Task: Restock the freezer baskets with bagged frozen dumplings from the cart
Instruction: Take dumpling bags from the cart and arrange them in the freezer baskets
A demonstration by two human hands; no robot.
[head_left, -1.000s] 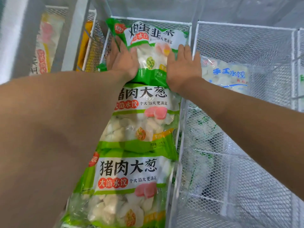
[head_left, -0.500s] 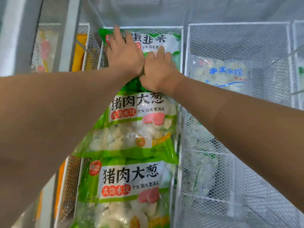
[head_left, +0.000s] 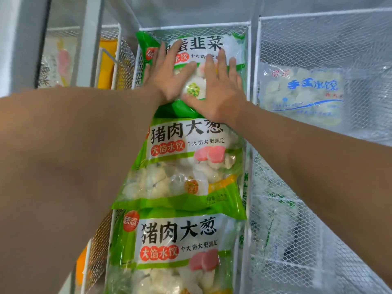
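Note:
A white wire freezer basket (head_left: 250, 60) holds three green-and-white dumpling bags in a row. The far bag (head_left: 203, 44) lies at the basket's back end. My left hand (head_left: 167, 75) and my right hand (head_left: 220, 90) both press flat on it, fingers spread and straight, side by side. A second bag (head_left: 186, 162) lies in the middle, overlapping the near bag (head_left: 176, 247) at the bottom of the view.
The basket to the right (head_left: 318, 18) holds a pale bag with blue lettering (head_left: 303, 92) at its far end and more bags deeper down. Left of the main basket, another wire basket (head_left: 118, 60) holds yellow packs. A grey freezer frame (head_left: 91, 39) crosses the upper left.
My hands were close together on the far bag half a second ago. They have slid apart with fingers spread flat. The far bag lies flatter and lower in the basket.

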